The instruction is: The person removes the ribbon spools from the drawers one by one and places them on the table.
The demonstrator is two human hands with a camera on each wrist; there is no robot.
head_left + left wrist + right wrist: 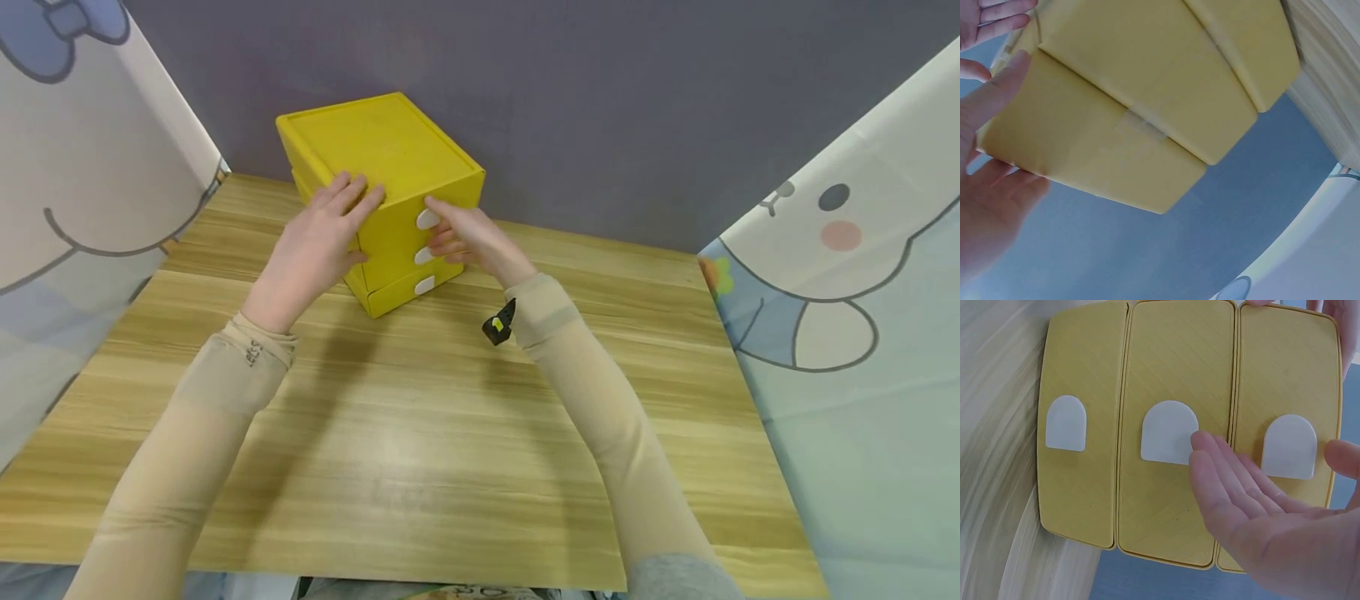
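Both sleeved forearms reach over the wooden worktop (420, 467) to the yellow drawer box (382, 158) at its far side. Left hand (318, 246) lies flat, fingers straight, on the box's upper edge. Right hand (472, 242) is relaxed and open, fingertips at the white handles (1169, 432).

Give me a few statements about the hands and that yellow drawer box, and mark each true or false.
1. The yellow drawer box has three drawers with white handles. True.
2. The left hand rests on the tabletop, away from the box. False: it lies against the box's upper front corner.
3. The right hand reaches at the white handles. True.
4. The top drawer is pulled fully out. False: all three fronts look closed.
5. The box stands on a wooden table. True.
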